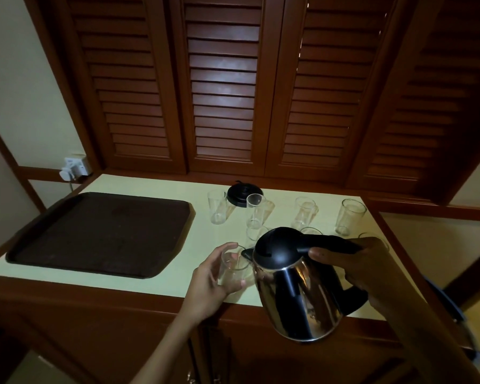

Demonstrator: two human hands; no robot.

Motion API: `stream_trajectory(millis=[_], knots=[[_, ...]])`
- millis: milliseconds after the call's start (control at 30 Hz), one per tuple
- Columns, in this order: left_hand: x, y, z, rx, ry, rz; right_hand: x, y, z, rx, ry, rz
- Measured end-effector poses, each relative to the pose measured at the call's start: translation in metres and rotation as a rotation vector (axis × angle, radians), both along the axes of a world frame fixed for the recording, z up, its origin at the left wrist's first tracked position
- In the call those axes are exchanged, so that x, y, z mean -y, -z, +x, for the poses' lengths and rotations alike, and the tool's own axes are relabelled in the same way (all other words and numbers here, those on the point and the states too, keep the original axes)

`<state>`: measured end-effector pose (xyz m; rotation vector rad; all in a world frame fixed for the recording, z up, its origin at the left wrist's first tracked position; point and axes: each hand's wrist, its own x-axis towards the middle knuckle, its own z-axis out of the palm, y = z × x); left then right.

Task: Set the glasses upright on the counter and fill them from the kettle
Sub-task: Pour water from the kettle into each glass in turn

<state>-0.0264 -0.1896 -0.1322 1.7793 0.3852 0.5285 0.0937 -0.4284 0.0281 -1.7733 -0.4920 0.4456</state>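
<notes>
A steel kettle (297, 295) with a black lid and handle hangs tilted to the left over the counter's front edge, my right hand (363, 261) shut on its handle. Its spout sits over the rim of a clear glass (234, 268) that stands upright near the front of the counter (150, 284). My left hand (208, 281) wraps that glass from the left. Several more clear glasses stand upright behind, among them ones at the far left (217, 206), middle (255, 210) and far right (349, 216). Others are partly hidden behind the kettle.
A large dark brown tray (100, 234) lies on the left half of the counter. The black kettle base (243, 193) sits at the back by the louvred wooden doors (222, 87). A wall socket with a plug (74, 169) is at the back left.
</notes>
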Motion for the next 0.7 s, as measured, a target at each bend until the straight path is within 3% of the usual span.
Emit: stream_trajectory(millis=[700], knots=[[-0.006,-0.001,-0.003,0.014,-0.023,0.042,-0.009,-0.015,-0.01,0.004,0.045,-0.091]])
